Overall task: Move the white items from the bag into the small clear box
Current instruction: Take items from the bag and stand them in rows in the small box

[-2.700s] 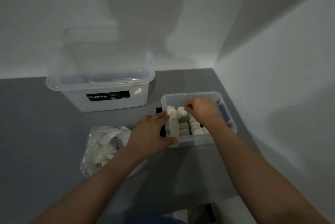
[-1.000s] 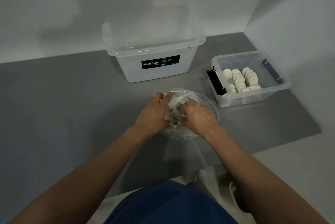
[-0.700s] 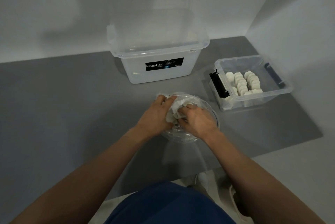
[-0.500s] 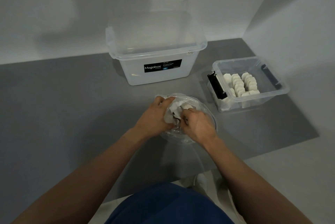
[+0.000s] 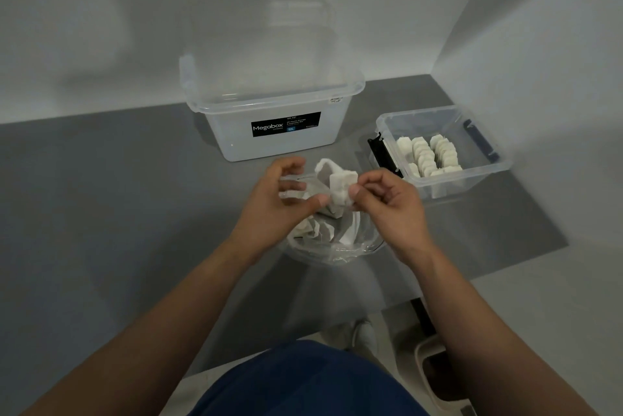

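A clear plastic bag (image 5: 340,248) with several white items lies on the grey surface in front of me. Above its mouth, my right hand (image 5: 387,203) pinches one white item (image 5: 341,187) between thumb and fingers. My left hand (image 5: 276,200) is beside it, thumb against the item's lower edge and fingers on the bag's rim and a white strip. The small clear box (image 5: 485,166) stands to the right, with rows of white items (image 5: 426,156) standing in it.
A large clear Megabox bin (image 5: 279,119) with its lid on stands behind the bag. Walls close the back and right sides. A black latch (image 5: 379,154) sits on the small box's left side. My blue-clad knee (image 5: 303,382) is at the bottom.
Both hands have risen out of the bag. The right hand now holds one white item above the bag's mouth. Earlier the hands were at the small box, then moved to the bag.
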Tool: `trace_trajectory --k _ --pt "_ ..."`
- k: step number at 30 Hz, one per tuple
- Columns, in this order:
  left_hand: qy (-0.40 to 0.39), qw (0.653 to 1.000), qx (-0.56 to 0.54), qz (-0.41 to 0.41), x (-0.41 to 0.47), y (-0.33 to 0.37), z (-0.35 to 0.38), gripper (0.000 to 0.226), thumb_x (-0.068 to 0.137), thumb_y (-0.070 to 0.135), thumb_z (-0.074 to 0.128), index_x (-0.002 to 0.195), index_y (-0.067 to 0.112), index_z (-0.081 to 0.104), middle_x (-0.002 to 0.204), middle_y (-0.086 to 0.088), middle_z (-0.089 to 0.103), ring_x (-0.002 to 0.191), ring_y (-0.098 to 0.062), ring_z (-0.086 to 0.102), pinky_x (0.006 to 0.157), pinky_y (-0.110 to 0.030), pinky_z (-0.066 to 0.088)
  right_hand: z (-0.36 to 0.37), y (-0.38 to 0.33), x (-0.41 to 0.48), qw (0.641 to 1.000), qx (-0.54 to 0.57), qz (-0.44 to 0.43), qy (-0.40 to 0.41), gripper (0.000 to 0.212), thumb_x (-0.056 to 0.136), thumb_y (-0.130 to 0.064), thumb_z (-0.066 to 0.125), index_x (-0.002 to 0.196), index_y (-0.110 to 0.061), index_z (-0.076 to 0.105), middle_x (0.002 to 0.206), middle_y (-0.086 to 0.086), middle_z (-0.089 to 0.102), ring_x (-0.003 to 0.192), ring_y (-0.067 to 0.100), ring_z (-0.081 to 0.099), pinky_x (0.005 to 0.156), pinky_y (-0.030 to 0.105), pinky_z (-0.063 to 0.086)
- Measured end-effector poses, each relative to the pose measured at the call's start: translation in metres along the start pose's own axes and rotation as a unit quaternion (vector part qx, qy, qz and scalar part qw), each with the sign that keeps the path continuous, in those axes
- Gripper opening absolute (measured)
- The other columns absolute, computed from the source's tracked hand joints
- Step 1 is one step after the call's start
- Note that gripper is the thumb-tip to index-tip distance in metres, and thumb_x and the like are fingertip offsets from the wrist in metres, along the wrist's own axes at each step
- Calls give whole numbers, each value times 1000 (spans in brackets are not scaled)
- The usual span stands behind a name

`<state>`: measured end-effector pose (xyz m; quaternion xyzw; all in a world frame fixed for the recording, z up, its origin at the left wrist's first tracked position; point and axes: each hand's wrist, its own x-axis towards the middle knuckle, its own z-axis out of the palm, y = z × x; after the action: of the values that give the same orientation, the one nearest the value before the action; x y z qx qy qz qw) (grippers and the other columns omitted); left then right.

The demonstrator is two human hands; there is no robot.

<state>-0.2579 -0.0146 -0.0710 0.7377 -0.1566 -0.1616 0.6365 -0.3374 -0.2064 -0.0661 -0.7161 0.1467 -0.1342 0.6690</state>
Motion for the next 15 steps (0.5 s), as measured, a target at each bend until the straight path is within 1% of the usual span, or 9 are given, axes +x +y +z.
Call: trace_trajectory --k 1,2,4,6,8,10,12,13,15 --pt "-46 996 -68 -37 1 4 2 68 78 25 88 137 26 54 132 0 60 113 -15 67 93 -32 58 1 -6 1 999 36 4 -8 8 91 0 71 92 -7 68 84 12 75 74 23 71 74 33 61" --pt "-89 986 -128 -62 2 8 4 65 83 22 83 141 24 52 134 -6 61 115 -19 67 96 -38 58 2 -11 2 998 57 6 -19 8 91 0 71 92 -6 68 84 11 74 73 21 70 74 31 60" --pt "-133 965 -210 -79 4 16 8 44 94 14 70 137 16 59 132 -15 64 113 -25 68 98 -41 56 5 -19 4 997 63 4 -37 7 91 0 71 92 -6 68 83 11 74 72 20 70 74 30 60" --pt "-115 961 -237 -87 8 24 14 29 98 11 63 127 10 66 124 -16 70 107 -26 69 92 -35 59 7 -22 5 998 57 -1 -33 8 91 0 71 93 -7 68 83 11 74 73 20 70 73 30 60" --pt "-87 967 -222 -88 11 27 20 25 98 11 64 122 7 69 118 -16 73 104 -26 71 86 -30 60 5 -24 6 999 37 -13 -19 10 91 -1 72 98 -8 69 89 13 74 77 21 71 73 31 60" --pt "-69 973 -202 -87 14 31 24 24 97 10 65 121 6 70 116 -19 73 101 -25 71 84 -30 61 0 -25 7 999 -8 -38 -17 25 90 -1 73 113 -12 68 96 13 72 80 21 71 76 33 61" --pt "-53 974 -201 -89 17 34 26 23 96 9 67 119 6 70 114 -19 74 100 -26 72 83 -30 61 -6 -27 9 998 -29 -47 -25 42 88 -2 76 123 -20 66 102 10 68 78 20 70 80 35 61" --pt "-48 974 -201 -88 17 36 26 23 96 10 67 118 6 70 113 -18 74 101 -27 73 82 -30 61 -8 -28 9 998 -27 -46 -28 46 86 -4 78 125 -24 65 104 10 67 79 21 70 82 35 61" --pt "-43 978 -185 -83 18 40 27 22 95 10 69 116 7 71 110 -16 75 102 -28 74 81 -31 61 -10 -29 10 998 -33 -54 -22 47 86 -11 81 126 -28 65 105 11 66 80 19 69 83 34 60"
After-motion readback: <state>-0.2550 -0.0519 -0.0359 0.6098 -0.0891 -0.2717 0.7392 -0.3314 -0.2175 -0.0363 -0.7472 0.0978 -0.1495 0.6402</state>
